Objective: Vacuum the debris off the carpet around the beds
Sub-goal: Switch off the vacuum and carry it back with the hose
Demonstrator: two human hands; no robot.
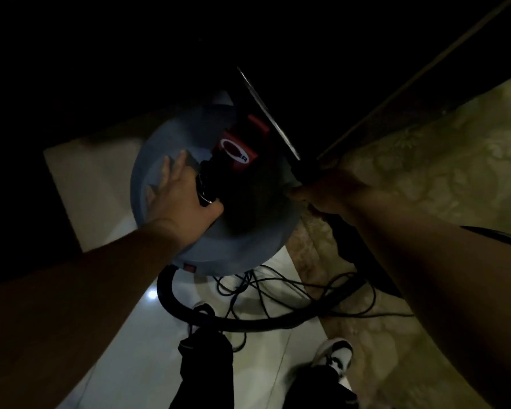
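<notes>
The room is very dim. A round grey-blue vacuum canister [248, 237] stands on the floor below me, with a red and black handle block [236, 152] on its lid. My left hand [177, 193] lies on the lid with straight fingers, the thumb against the black handle. My right hand [328, 193] grips the dark lower part of the vacuum wand [266, 113], whose metal tube slants up and left into the dark. A black hose [263, 323] curves out from the canister's front. Patterned beige carpet [440, 157] covers the right side.
Pale glossy tiles [101, 187] lie under and left of the canister. A tangle of thin black cord [278, 287] sprawls across tile and carpet edge near my shoes [335, 358]. A red switch [189, 267] sits on the canister's front. The top and left are black.
</notes>
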